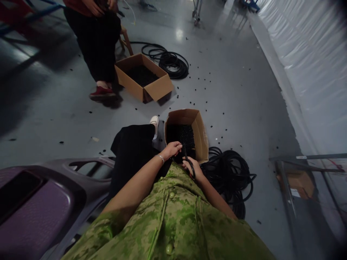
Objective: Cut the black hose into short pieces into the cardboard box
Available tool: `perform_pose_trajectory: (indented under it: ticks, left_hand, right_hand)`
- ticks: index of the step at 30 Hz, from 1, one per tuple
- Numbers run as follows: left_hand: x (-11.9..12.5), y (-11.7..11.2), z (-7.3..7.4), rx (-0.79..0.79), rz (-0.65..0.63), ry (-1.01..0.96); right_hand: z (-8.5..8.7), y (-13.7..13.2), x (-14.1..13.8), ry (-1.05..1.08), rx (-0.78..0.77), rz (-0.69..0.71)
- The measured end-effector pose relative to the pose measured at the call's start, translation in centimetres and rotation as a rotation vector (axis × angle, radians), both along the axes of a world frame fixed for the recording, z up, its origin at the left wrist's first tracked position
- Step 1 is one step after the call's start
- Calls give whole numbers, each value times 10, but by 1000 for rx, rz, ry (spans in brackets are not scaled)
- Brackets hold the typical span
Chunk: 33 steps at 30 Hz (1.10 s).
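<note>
My left hand (172, 149), with a bracelet at the wrist, is over the near side of an open cardboard box (202, 139). Its thumb and fingers are pinched together; what they hold, if anything, is too small and dark to make out. Close by on the right, my right hand (195, 170) is wrapped round dark-handled scissors (192, 167), whose blades point up toward the left fingertips. Many small black pieces (187, 134) lie inside the box. Beside it on the floor is a tangled coil of black hose or cable (226, 169).
Farther off, another cardboard box (130, 83) holds black pieces, with a second black coil (175, 65) behind it. A person (94, 39) stands to its left. Small black bits dot the floor. A purple-grey plastic seat (40, 209) is at left, a metal frame (284, 180) at right.
</note>
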<state>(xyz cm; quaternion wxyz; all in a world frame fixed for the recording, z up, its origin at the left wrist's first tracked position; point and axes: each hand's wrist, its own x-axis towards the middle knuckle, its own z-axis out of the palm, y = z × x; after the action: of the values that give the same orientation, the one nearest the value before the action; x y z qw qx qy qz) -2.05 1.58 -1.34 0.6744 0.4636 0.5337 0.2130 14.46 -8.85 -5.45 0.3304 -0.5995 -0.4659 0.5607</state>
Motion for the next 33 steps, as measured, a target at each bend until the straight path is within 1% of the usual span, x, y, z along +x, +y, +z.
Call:
perform_pose_trajectory:
  ticks: [7,13,16,22,33]
  left_hand:
    - [-2,-1,-3,41,-49,29]
    - [-1,-1,-5,55,-56,55]
    - [-1,-2,-3,56,-62,62]
    - [-2,-2,-3,57,-78,89]
    - [-2,-2,-7,80,-114,140]
  right_hand:
    - [9,2,-9,-101,-7,-9]
    - [13,1,-10,-128,-1,-20]
    - [13,0,-10,-165,30,-13]
    - [9,-2,-10,-314,131,21]
    - [6,-4,-10,-353,139,26]
